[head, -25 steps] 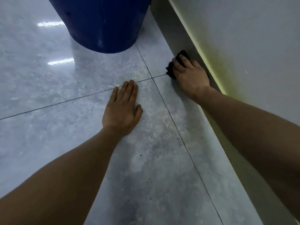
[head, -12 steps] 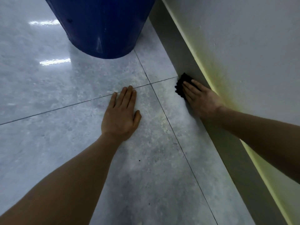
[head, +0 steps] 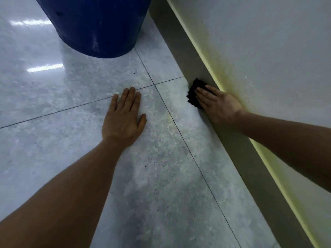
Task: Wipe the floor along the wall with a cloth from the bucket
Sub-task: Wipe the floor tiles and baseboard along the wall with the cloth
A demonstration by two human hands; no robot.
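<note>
Cloth (head: 194, 94): dark, bunched, on the floor (head: 53, 140) tight against the skirting (head: 179, 47). My right hand (head: 217, 102) presses it flat, grip spread, long run following the wall (head: 259, 42). Left hand (head: 123, 119): flat, bracing, farther off. Bucket (head: 96, 24): blue, beyond. No writing readable.

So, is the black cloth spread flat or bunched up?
Bunched up: the cloth shows as a crumpled lump under the right hand, against the skirting.
</note>
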